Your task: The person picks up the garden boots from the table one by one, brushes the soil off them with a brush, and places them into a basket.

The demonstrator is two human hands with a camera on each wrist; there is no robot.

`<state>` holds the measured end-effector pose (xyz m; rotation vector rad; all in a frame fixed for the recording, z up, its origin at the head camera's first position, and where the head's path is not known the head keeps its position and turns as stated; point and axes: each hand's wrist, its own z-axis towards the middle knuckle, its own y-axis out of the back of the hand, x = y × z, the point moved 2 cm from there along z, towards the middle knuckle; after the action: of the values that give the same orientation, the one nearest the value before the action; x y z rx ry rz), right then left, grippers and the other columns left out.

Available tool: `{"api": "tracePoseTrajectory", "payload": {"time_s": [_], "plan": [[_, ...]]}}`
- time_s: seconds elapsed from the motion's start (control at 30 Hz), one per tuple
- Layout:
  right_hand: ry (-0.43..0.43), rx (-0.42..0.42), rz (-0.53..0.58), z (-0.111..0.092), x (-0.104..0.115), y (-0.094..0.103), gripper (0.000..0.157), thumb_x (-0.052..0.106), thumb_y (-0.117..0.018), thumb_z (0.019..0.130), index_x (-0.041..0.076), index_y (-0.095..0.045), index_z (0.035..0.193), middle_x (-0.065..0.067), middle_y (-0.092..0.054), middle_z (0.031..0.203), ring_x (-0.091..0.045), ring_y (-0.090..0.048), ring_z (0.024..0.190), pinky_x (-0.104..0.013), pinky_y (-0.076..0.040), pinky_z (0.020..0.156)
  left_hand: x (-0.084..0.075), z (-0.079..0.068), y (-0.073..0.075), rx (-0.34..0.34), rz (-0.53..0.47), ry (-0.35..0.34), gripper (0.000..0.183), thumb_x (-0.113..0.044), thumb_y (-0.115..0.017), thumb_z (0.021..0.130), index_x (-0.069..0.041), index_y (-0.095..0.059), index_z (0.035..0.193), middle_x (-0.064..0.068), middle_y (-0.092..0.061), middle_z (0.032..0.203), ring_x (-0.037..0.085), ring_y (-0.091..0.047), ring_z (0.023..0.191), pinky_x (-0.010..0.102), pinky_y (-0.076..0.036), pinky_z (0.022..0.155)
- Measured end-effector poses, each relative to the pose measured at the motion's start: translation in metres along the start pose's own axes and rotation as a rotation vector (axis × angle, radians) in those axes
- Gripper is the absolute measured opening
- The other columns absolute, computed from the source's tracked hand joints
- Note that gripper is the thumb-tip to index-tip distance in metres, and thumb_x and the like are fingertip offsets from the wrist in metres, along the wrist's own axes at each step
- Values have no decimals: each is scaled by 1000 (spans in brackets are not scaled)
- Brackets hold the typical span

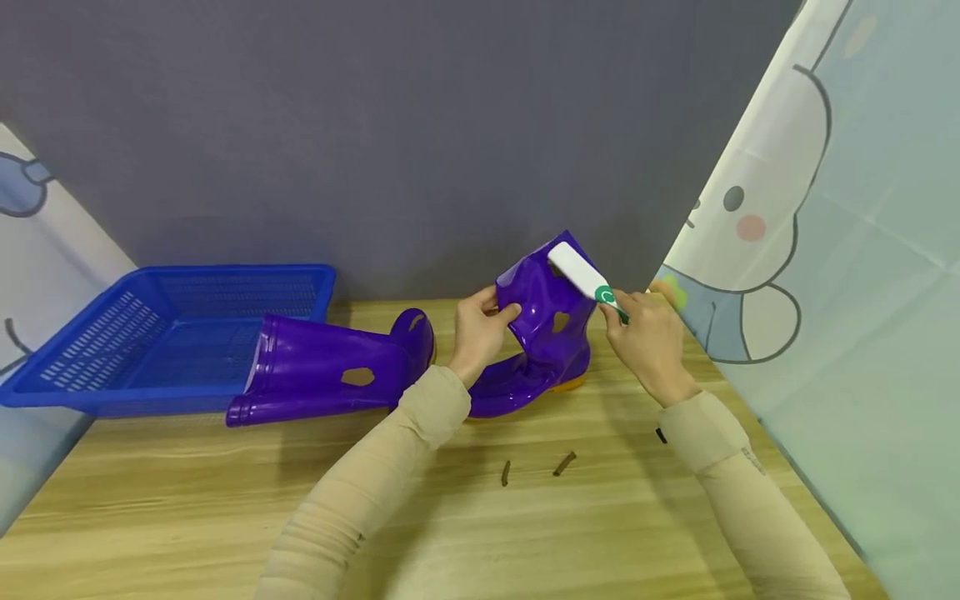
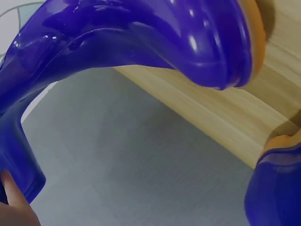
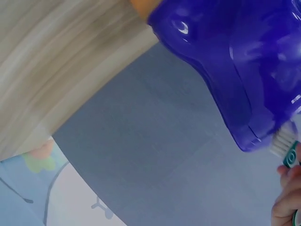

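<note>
A glossy purple rubber boot (image 1: 551,308) with an orange sole stands bent on the table, brown patches showing on its shaft. My left hand (image 1: 480,329) grips the edge of its shaft opening, thumb on the outside; in the left wrist view part of that hand (image 2: 16,207) shows at the lower left. My right hand (image 1: 648,342) holds a white brush (image 1: 577,268) by its green handle. In the right wrist view, the bristles (image 3: 283,140) meet the boot near the top of the shaft. A second purple boot (image 1: 315,362) lies on its side to the left, also with a brown patch.
A blue plastic basket (image 1: 195,392) stands at the left, behind the second boot. Two small brown pieces, one thin (image 1: 506,473) and one thicker (image 1: 565,463), lie on the wooden table (image 1: 540,542). A grey panel (image 1: 420,150) rises behind, and printed cloth (image 1: 840,400) hangs at the right.
</note>
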<state>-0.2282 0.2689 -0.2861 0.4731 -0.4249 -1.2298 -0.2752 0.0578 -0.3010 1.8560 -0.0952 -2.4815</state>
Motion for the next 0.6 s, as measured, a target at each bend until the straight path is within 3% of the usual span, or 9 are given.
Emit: {"api": "tracePoseTrajectory", "payload": {"time_s": [0.1, 0.33, 0.6], "plan": [[2, 47, -8, 1, -1, 4, 26, 16, -69, 79, -3, -69, 96, -16, -63, 66, -23, -46, 41, -32, -34, 32, -2, 0, -1, 21, 9, -17, 32, -5, -67, 79, -4, -64, 111, 12, -69, 100, 20, -64, 82, 26, -53, 72], [9, 130, -42, 7, -5, 16, 21, 17, -67, 79, 0, -70, 92, -13, -63, 67, -25, -48, 55, -33, -35, 33, -5, -1, -2, 32, 8, -37, 32, -4, -67, 78, -3, -65, 110, 14, -69, 98, 22, -66, 82, 25, -53, 73], [15, 148, -44, 2, -12, 25, 19, 16, -66, 80, 2, -70, 92, -14, -68, 79, -22, -44, 40, -31, -31, 31, 2, -4, -2, 24, 18, 7, 35, -4, -68, 78, -3, -63, 113, 12, -68, 103, 20, -65, 81, 25, -53, 74]]}}
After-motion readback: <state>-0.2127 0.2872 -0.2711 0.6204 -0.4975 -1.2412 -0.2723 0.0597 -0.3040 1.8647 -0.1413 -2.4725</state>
